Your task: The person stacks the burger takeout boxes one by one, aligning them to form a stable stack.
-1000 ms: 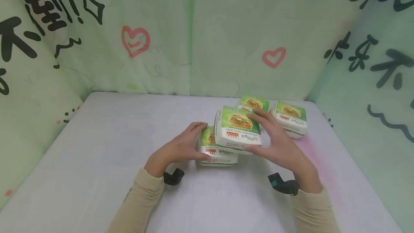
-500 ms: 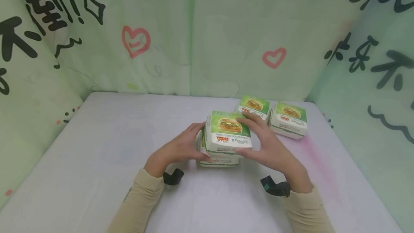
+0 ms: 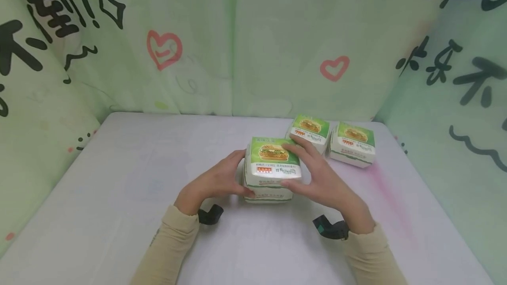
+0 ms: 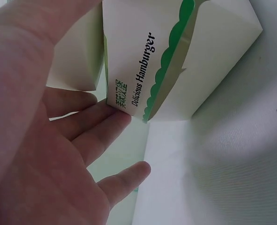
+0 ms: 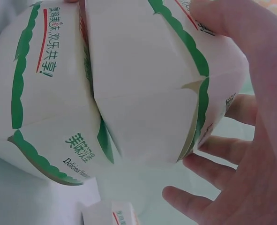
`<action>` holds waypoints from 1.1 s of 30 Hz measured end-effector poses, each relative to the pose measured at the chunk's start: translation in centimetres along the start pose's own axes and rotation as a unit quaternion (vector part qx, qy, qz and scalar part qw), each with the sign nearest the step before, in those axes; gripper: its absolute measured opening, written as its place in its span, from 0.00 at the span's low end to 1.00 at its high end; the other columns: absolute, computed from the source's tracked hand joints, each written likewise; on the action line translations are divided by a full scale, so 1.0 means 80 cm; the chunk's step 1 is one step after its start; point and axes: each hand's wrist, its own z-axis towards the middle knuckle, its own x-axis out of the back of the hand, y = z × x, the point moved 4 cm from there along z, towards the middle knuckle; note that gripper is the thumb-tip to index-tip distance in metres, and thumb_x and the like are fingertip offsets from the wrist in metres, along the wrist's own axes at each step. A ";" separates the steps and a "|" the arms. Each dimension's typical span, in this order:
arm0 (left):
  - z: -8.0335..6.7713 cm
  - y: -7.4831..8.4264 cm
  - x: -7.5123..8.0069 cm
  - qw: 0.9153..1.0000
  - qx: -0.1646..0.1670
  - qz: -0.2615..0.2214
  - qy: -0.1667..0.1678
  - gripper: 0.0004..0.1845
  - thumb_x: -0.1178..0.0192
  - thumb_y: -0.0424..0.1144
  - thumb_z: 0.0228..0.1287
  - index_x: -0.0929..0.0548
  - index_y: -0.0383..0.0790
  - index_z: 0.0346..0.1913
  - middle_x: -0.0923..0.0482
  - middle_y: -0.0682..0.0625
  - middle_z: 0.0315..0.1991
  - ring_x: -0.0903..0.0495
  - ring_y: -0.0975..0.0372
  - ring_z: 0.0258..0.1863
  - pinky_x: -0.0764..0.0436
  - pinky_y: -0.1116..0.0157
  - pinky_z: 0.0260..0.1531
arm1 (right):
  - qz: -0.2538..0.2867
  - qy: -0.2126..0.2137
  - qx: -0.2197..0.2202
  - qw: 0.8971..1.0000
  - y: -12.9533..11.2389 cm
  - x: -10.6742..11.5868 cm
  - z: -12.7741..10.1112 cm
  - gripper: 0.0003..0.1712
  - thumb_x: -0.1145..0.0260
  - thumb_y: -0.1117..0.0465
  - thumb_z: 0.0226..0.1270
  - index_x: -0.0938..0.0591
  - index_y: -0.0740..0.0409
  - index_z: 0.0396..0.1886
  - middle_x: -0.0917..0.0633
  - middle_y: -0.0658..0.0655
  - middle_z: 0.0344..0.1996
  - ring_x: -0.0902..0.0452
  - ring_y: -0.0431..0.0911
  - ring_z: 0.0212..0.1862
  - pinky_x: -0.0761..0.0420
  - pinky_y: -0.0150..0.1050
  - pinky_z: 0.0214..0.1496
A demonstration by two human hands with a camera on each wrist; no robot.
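In the head view, my right hand (image 3: 326, 179) grips an upper hamburger box (image 3: 273, 166), green and white with a burger picture, its thumb in front and fingers behind. This box sits over a lower hamburger box (image 3: 273, 195), mostly hidden beneath it. My left hand (image 3: 215, 181) holds the lower box at its left side, thumb at the front corner. In the left wrist view, fingertips touch the lower box's printed side (image 4: 138, 65). The right wrist view shows the upper box (image 5: 143, 84) against the lower box (image 5: 44, 93), with a narrow wedge-shaped gap at one end.
Two more hamburger boxes stand at the back right of the white table (image 3: 138, 166): one box (image 3: 310, 131) just behind my right fingers, another box (image 3: 352, 144) to its right. Green printed curtains (image 3: 277, 34) enclose the table at the back and sides.
My right hand has moved left and slightly down, carrying the upper box from the lower box's right side to right over it. My left hand has stayed at the lower box.
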 end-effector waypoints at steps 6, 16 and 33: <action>0.002 -0.003 0.000 1.000 -0.009 -0.008 -0.003 0.59 0.18 0.44 0.39 0.42 0.50 0.76 0.38 0.52 0.74 0.41 0.58 0.75 0.40 0.51 0.74 | -0.002 -0.011 -0.014 1.000 0.002 -0.003 0.003 0.45 0.28 0.46 0.61 0.37 0.43 0.75 0.48 0.51 0.79 0.51 0.56 0.78 0.39 0.65 0.72; 0.002 -0.001 0.001 1.000 -0.010 -0.017 -0.008 0.62 0.17 0.43 0.39 0.45 0.51 0.77 0.40 0.53 0.75 0.44 0.60 0.76 0.42 0.53 0.75 | -0.007 -0.022 -0.013 1.000 0.003 -0.004 0.002 0.45 0.30 0.45 0.63 0.39 0.42 0.76 0.49 0.50 0.79 0.54 0.54 0.79 0.40 0.64 0.73; 0.001 -0.001 0.002 0.999 -0.024 -0.018 -0.011 0.60 0.18 0.43 0.40 0.44 0.51 0.77 0.39 0.54 0.74 0.43 0.59 0.76 0.42 0.52 0.75 | -0.007 -0.018 0.000 1.000 0.005 -0.006 0.002 0.49 0.27 0.46 0.60 0.42 0.39 0.77 0.52 0.47 0.80 0.56 0.50 0.79 0.39 0.61 0.74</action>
